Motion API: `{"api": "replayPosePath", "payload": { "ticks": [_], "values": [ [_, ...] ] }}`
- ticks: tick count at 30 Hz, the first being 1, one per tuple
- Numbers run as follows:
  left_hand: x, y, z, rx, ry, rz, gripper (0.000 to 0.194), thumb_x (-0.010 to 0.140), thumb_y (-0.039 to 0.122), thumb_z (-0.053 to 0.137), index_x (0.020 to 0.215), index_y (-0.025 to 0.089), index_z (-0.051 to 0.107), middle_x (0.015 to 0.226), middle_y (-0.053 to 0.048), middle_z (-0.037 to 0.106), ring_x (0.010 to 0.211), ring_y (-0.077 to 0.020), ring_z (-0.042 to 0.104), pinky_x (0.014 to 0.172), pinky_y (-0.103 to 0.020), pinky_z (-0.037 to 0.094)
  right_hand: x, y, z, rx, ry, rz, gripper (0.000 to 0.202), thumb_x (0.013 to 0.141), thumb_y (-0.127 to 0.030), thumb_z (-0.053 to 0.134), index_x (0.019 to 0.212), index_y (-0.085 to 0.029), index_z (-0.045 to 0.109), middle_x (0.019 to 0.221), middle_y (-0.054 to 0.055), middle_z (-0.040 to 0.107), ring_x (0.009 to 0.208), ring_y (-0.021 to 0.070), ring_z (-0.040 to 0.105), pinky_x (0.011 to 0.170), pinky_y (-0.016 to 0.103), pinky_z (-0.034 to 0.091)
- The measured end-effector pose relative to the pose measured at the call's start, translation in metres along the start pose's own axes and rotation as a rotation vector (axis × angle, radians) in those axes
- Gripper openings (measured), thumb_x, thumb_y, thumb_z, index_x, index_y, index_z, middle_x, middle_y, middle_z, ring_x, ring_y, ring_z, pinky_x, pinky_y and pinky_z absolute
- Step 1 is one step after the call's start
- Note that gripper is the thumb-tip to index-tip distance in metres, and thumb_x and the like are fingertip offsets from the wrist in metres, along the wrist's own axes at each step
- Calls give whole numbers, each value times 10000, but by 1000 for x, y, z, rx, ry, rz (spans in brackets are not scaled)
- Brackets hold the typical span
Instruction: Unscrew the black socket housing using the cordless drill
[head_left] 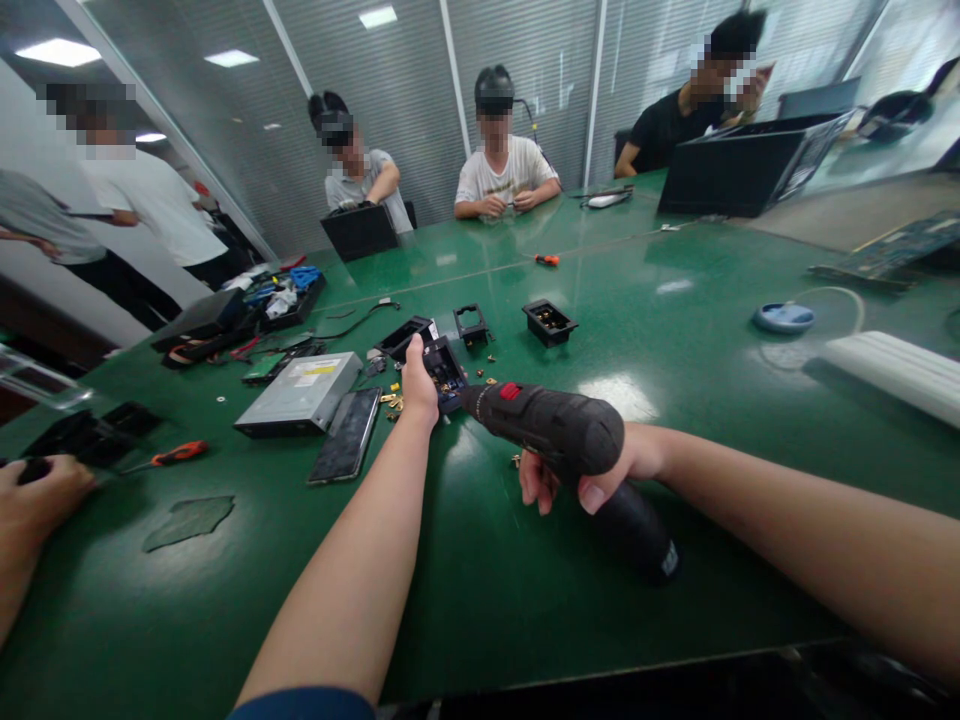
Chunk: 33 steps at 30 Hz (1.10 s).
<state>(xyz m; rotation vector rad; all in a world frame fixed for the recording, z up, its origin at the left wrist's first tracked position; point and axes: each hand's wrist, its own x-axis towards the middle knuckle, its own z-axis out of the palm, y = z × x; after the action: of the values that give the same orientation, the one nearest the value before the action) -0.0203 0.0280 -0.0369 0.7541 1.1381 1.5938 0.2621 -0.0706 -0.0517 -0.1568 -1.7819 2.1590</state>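
Your left hand [420, 388] holds a black box [444, 354], your right hand [616, 470] a drill [551, 425], work seemingly midway; another box [564, 330] sits untouched beyond both.

Legible lettering: none; drill [559, 425] in right fingers [532, 480], pale mark [670, 559] below them, too blurred; disc drive [281, 402] left of left fingers [417, 368], yellow-and-white label [316, 372], too small.

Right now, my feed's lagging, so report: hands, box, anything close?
Left hand holding box. Right hand gripping drill, tip at box. Golden bits nearby.
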Motion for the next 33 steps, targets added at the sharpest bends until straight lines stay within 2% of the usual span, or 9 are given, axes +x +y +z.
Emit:
{"api": "replayPosePath", "payload": {
  "ticks": [5,10,27,33],
  "values": [
    [0,0,0,-13,3,2,567,1028,784,761,957,222,792,903,-139,896,1064,-396,960,847,-419,793,0,-1,0,-10,2,-2,692,687,-414,1194,1286,-177,939,1174,110,959,1021,290,925,998,413,731],
    [0,0,0,-2,-1,-5,578,1031,800,753,940,230,789,858,-139,882,1048,-409,959,818,-429,795,1,-4,2,2,-7,3,657,717,-411,1188,1272,-164,938,1176,116,950,1037,294,919,987,416,724],
    [1,0,-1,4,1,-5,612,1016,828,758,932,222,784,873,-144,881,1024,-404,956,831,-440,791,1,-5,2,17,2,33,686,667,-340,1191,1281,-169,938,1168,105,951,1042,289,921,1009,420,730],
    [3,-2,-2,-3,-24,-1,600,1026,820,742,943,227,792,837,-131,872,1013,-400,959,809,-423,790,2,-1,-1,6,-1,12,706,677,-368,1196,1302,-173,931,1182,114,957,1036,294,925,990,411,731]
  ]
}}
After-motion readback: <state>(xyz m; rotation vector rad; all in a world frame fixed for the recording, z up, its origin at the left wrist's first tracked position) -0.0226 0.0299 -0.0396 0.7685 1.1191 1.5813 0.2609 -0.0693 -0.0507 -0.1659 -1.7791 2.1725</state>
